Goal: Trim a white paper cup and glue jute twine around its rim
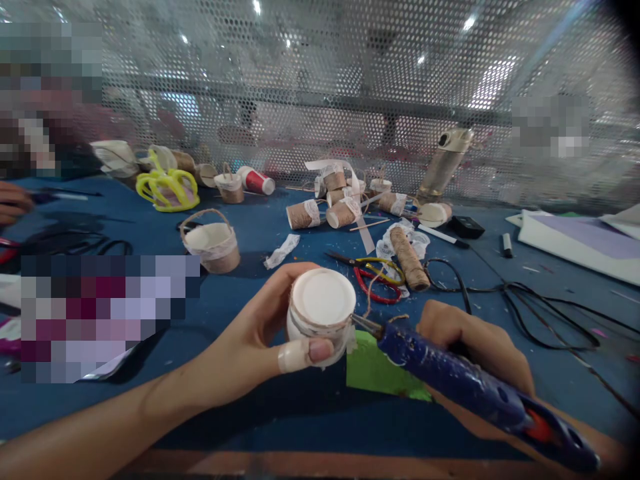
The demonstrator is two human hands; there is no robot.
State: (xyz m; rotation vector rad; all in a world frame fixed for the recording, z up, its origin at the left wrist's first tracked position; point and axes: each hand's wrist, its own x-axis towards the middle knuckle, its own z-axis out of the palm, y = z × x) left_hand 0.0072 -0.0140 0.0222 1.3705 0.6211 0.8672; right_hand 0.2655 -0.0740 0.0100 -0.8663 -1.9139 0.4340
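A white paper cup (325, 297), bottom end up, is wrapped in the fingers of my left hand (280, 333), whose thumb bears a pale bandage. Twine runs around the cup's upper rim, and a loose end curls off to its right. My right hand (470, 347) grips a blue glue gun (450, 373). The gun's metal nozzle touches or nearly touches the twine at the cup's right edge. Beneath and right of the cup lies a green piece of paper (380, 370). Beyond the cup rest scissors (383, 280) with red and yellow handles.
A twine roll (409, 259) lies on lace beside black cables (520, 300). A finished-looking twine basket (213, 247) stands left, with several twine-wrapped cups (343, 212) behind. A bottle (445, 163) leans by the perforated metal screen (320, 87). Another person's hand (14, 203) shows at far left.
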